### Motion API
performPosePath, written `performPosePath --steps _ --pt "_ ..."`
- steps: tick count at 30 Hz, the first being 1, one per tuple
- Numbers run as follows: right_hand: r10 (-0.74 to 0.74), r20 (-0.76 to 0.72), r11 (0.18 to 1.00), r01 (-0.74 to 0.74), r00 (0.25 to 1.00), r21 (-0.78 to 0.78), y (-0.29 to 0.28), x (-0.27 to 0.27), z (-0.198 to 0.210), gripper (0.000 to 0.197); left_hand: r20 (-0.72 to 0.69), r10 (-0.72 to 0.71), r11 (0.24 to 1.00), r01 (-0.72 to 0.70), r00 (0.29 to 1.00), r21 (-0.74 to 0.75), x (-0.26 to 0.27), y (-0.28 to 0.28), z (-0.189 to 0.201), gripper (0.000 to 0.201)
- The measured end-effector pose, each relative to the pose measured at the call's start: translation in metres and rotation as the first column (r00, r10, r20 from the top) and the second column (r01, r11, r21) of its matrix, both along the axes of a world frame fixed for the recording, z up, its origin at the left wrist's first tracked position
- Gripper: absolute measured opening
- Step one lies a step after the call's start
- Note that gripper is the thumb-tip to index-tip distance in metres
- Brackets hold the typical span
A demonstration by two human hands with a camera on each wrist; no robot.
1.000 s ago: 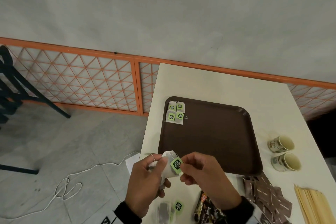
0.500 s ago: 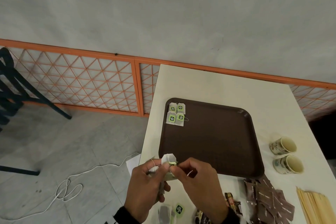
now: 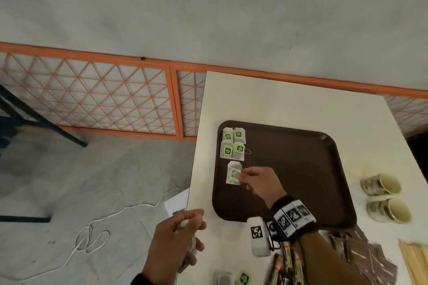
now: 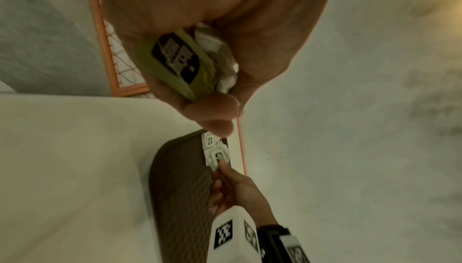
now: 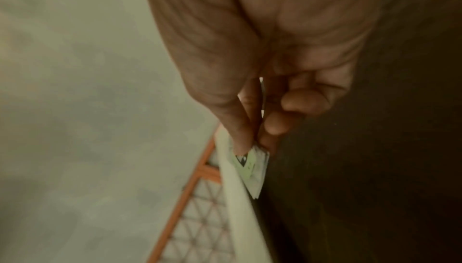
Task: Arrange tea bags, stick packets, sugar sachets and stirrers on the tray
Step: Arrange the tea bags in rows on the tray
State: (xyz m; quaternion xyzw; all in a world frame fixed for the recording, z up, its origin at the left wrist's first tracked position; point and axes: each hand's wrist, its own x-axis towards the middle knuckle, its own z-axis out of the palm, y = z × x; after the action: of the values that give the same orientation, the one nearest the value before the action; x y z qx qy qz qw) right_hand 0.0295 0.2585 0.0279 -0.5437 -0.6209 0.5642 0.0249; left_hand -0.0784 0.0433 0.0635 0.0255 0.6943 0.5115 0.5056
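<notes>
Cream tabletop (image 3: 289, 104) against a grey wall carries the brown tray (image 3: 301, 169), taken as the landmark; a tea bag (image 3: 233, 173) with a green tag lies flat at the tray's left edge, just nearer the person than a block of four tea bags (image 3: 232, 143) in its far-left corner; the right hand (image 3: 261, 183) reaches over the tray, thumb and forefinger pinched together on that bag's tag; the left hand (image 3: 176, 245) hovers off the tray's near-left corner, past the table edge, fingers curled tight round more bunched tea bags (image 4: 190, 59); near the tray's front edge lie stick packets (image 3: 284, 266) and brown sugar sachets (image 3: 361, 257), with wooden stirrers (image 3: 414, 261) further right; two paper cups (image 3: 384, 196) lie on their sides right of the tray; an orange lattice rail (image 3: 92, 99) and a white cable (image 3: 92, 236) on the floor sit to its left.
</notes>
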Motion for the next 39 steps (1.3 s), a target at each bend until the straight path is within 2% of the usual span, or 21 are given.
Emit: performPosePath --steps 4,7,13,15,18,20,23,25,27,29,32,35,39 --pt "-0.087 0.048 0.994 0.09 0.995 -0.062 0.019 -0.024 -0.042 0.023 -0.011 -0.041 0.997 0.041 0.999 -0.059 -0.012 -0.006 -0.003 0.013" --pt "-0.063 0.118 0.998 0.065 0.991 -0.014 0.02 -0.034 -0.057 0.02 0.012 -0.036 0.997 0.037 0.999 -0.068 -0.015 -0.007 -0.004 0.014" --pt "-0.088 0.16 0.994 0.076 0.983 0.08 0.018 -0.039 -0.065 0.016 0.053 -0.026 0.998 0.029 0.998 -0.05 -0.013 -0.002 -0.006 0.02" --pt "-0.081 0.189 0.993 0.062 0.979 0.103 0.018 -0.04 -0.066 0.018 0.111 0.0 0.999 0.005 0.994 -0.037 -0.012 -0.001 -0.006 0.026" --pt "-0.048 0.215 0.989 0.016 0.975 0.148 0.017 -0.038 -0.062 0.024 0.3 0.058 0.998 -0.06 0.952 -0.002 -0.014 -0.002 -0.001 0.037" --pt "-0.009 0.21 0.978 -0.035 0.978 0.204 0.014 -0.032 -0.048 0.024 0.442 0.081 0.993 -0.113 0.894 0.045 -0.015 -0.004 0.002 0.041" --pt "0.124 0.151 0.939 -0.166 0.981 0.3 -0.007 -0.012 -0.002 0.016 0.63 0.164 0.963 -0.263 0.759 0.066 -0.012 -0.004 0.005 0.038" --pt "0.285 0.103 0.89 -0.303 0.953 0.341 -0.03 0.002 0.037 0.012 0.705 0.195 0.935 -0.347 0.681 0.076 -0.007 -0.001 0.006 0.037" --pt "0.43 0.047 0.843 -0.42 0.902 0.336 -0.056 0.016 0.07 0.009 0.748 0.2 0.909 -0.405 0.632 0.099 0.001 0.004 0.005 0.036" --pt "0.505 0.012 0.81 -0.478 0.863 0.34 -0.079 0.028 0.088 0.008 0.785 0.187 0.889 -0.441 0.591 0.12 0.012 0.009 0.007 0.032" --pt "0.51 0.057 0.758 -0.48 0.858 0.442 -0.099 0.045 0.091 0.011 0.8 0.153 0.875 -0.455 0.58 0.163 0.031 0.015 0.012 0.033" --pt "0.508 0.101 0.7 -0.479 0.855 0.53 -0.105 0.059 0.092 0.011 0.777 0.102 0.885 -0.413 0.621 0.214 0.051 0.018 0.018 0.038" --pt "0.633 0.25 0.594 -0.667 0.733 0.45 -0.114 0.077 0.105 0.032 0.78 0.065 0.895 -0.381 0.622 0.229 0.075 0.019 0.025 0.051"
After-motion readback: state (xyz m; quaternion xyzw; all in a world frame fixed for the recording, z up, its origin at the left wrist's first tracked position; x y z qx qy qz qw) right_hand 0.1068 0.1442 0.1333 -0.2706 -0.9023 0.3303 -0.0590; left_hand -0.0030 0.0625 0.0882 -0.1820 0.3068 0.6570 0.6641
